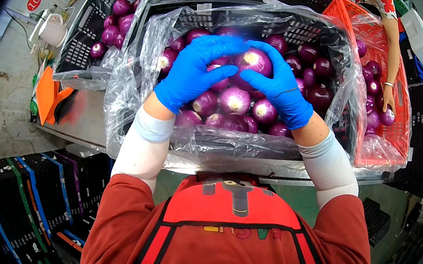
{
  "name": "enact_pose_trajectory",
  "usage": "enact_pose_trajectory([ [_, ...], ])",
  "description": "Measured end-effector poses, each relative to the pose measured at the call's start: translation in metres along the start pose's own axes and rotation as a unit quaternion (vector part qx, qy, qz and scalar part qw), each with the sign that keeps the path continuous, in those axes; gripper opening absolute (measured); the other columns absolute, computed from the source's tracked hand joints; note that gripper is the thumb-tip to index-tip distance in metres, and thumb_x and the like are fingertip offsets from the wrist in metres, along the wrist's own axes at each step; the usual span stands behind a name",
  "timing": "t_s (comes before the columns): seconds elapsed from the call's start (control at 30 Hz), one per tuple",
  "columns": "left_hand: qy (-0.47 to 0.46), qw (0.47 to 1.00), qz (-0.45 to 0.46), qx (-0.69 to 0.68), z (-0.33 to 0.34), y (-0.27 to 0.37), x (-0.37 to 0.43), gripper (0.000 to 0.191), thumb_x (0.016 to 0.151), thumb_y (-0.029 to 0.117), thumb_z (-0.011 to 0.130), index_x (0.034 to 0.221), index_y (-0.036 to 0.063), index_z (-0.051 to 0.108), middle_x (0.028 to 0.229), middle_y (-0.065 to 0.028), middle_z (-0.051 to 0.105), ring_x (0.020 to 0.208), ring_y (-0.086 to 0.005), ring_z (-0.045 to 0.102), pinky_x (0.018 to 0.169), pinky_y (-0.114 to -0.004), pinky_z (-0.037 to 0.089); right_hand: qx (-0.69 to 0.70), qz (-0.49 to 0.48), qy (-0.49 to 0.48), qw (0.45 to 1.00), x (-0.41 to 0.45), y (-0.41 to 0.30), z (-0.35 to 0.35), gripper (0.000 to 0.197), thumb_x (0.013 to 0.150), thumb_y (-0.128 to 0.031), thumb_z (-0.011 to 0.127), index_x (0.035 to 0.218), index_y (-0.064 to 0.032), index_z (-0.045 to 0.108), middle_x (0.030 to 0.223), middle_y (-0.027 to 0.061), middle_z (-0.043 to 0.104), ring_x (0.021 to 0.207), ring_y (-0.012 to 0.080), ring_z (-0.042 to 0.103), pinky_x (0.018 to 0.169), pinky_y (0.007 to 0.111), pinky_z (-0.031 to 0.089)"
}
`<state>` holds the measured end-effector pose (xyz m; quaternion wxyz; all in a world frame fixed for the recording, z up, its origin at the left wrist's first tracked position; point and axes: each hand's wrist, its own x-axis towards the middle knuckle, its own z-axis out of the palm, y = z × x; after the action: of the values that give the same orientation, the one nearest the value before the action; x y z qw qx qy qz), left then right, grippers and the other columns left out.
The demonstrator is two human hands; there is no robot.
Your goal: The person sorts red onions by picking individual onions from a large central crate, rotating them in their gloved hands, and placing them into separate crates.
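My right hand (pixel 281 89), in a blue glove, grips a large peeled red onion (pixel 253 63), its pale root end facing up. The thumb lies on the onion's near side and the fingers curl round its far side. Just left of it is my left hand (pixel 200 68), also gloved in blue, cupped with thumb and fingers apart. Its fingers are blurred; whether they touch the onion I cannot tell. Below both hands, several red onions (pixel 235 100) fill a black plastic crate (pixel 226 22) lined with clear plastic film (pixel 159 41).
Another film-lined black crate (pixel 76 44) with onions stands left. At right, a co-worker's hand (pixel 389 100) touches an onion in an orange crate (pixel 398 144). Orange sheets (pixel 46 96) are on the metal table (pixel 89 116). Black crates (pixel 27 188) are stacked lower left.
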<state>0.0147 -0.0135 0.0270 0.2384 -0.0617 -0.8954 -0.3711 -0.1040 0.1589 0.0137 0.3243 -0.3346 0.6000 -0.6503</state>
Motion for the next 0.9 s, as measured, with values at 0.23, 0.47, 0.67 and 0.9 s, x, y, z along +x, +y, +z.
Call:
enact_pose_trajectory([
  [0.23,0.007,0.998,0.021,0.060,0.010,-0.010,-0.005,0.033,0.080,0.009,0.070,0.113,0.0081,0.068,0.114,-0.0098,0.067,0.098,-0.0260,0.066,0.082,-0.035,0.053,0.014,0.023,-0.016,1.000,-0.001,0.005,0.002,0.057,0.075,-0.017,0.078,0.125,-0.0047,0.053,0.117,0.0076,0.059,0.103,0.0138,0.057,0.089,0.029,0.050],
  [0.47,0.015,0.968,0.071,0.241,0.021,-0.011,-0.001,0.021,0.080,0.012,0.070,0.102,0.0115,0.068,0.099,-0.0055,0.069,0.086,-0.0260,0.066,0.071,-0.034,0.052,-0.039,0.039,-0.012,0.998,0.000,0.013,-0.001,0.057,0.074,-0.018,0.078,0.122,-0.0027,0.054,0.114,0.0086,0.059,0.103,0.0146,0.058,0.089,0.029,0.049],
  [0.67,0.043,0.983,-0.058,0.168,0.021,-0.029,-0.001,0.017,0.082,0.008,0.066,0.099,0.0087,0.067,0.093,-0.0097,0.066,0.086,-0.0287,0.064,0.075,-0.036,0.052,-0.015,0.030,-0.034,0.999,-0.002,0.010,0.004,0.059,0.074,-0.019,0.078,0.125,-0.0035,0.052,0.116,0.0093,0.058,0.102,0.0149,0.058,0.089,0.030,0.050],
  [0.9,0.014,0.981,-0.101,-0.162,-0.006,-0.002,0.003,0.033,0.081,0.000,0.066,0.113,0.0066,0.068,0.112,-0.0085,0.067,0.105,-0.0205,0.061,0.091,-0.032,0.048,0.031,0.023,-0.039,0.998,-0.003,0.006,0.000,0.060,0.076,-0.019,0.078,0.127,-0.0047,0.050,0.116,0.0089,0.058,0.103,0.0159,0.059,0.090,0.030,0.050],
])
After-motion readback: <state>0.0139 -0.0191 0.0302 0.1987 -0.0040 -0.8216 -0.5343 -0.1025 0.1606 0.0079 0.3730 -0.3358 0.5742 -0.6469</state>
